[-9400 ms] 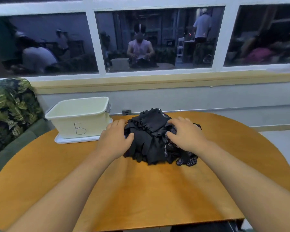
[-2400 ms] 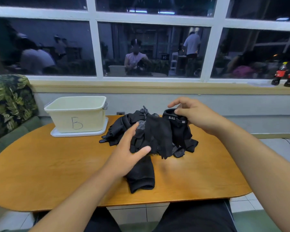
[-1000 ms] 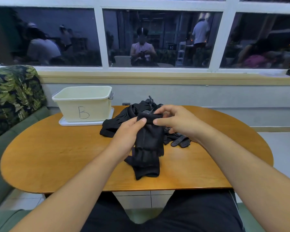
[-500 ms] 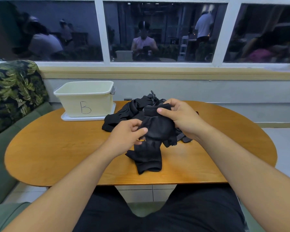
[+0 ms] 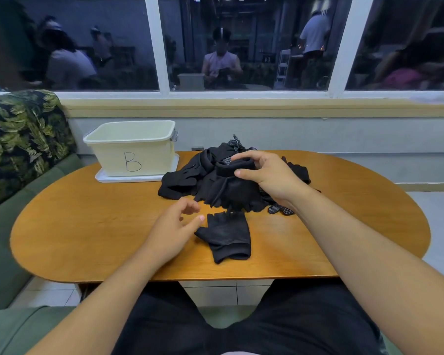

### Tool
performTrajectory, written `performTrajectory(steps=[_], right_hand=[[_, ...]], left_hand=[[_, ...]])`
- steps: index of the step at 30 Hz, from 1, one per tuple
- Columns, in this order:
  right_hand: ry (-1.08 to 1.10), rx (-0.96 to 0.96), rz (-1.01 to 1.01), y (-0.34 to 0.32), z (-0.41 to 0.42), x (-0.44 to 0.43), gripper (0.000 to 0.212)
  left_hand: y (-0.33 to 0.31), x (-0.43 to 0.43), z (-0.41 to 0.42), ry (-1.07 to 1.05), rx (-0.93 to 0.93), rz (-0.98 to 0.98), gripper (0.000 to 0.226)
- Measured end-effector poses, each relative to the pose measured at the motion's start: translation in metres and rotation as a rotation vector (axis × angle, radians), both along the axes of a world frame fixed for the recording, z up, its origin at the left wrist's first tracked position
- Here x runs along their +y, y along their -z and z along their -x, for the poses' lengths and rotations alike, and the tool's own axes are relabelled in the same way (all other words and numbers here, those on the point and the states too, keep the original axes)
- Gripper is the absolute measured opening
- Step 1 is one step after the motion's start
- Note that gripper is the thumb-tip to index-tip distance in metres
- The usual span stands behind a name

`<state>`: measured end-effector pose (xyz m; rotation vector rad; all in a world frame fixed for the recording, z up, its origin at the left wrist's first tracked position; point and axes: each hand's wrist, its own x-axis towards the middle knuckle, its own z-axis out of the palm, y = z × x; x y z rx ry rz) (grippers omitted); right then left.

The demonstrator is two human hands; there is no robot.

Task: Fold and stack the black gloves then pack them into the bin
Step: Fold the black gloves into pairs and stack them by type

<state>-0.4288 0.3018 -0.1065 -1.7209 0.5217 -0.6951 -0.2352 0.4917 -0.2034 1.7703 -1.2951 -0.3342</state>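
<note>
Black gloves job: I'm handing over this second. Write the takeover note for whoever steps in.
Left hand: open, holds nothing, beside one black fingerless glove lying flat on the oval wooden table.
Right hand: grips a second black glove over the loose glove pile.
Done: one glove set apart from the pile.
Left: fold the rest, stack them, pack into the cream plastic bin marked B; its floor is hidden.

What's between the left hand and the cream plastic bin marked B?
Head view: bare orange-brown wooden tabletop, then the flat white tray under the cream plastic bin.
</note>
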Motion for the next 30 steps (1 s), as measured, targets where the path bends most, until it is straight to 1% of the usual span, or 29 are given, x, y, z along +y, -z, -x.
performTrajectory(steps=[2, 4, 9, 13, 17, 22, 25, 30], right_hand=[[0.022, -0.032, 0.051, 0.003, -0.005, 0.003, 0.03], [0.033, -0.051, 0.099, 0.011, -0.008, 0.008, 0.028], [0.008, -0.046, 0.15, 0.055, 0.001, 0.03, 0.024], [-0.005, 0.03, 0.287, 0.086, 0.023, 0.049, 0.025], [-0.038, 0.06, 0.399, 0.107, 0.036, 0.065, 0.03], [-0.132, 0.286, 0.562, 0.12, 0.039, 0.066, 0.051], [-0.123, 0.365, 0.632, 0.123, 0.037, 0.067, 0.05], [-0.089, 0.405, 0.644, 0.128, 0.037, 0.069, 0.051]], left_hand=[[0.014, 0.006, 0.0, 0.043, -0.142, -0.009, 0.014], [0.025, 0.008, -0.003, 0.082, -0.221, -0.039, 0.014], [0.036, 0.006, -0.007, 0.044, -0.246, -0.092, 0.01], [0.038, 0.004, -0.004, 0.015, -0.28, -0.112, 0.01], [0.037, 0.005, -0.002, -0.013, -0.279, -0.109, 0.013], [0.034, 0.005, -0.001, -0.051, -0.142, -0.151, 0.035], [0.031, 0.006, 0.0, -0.045, -0.118, -0.169, 0.045], [0.036, 0.007, -0.004, -0.026, -0.104, -0.123, 0.037]])
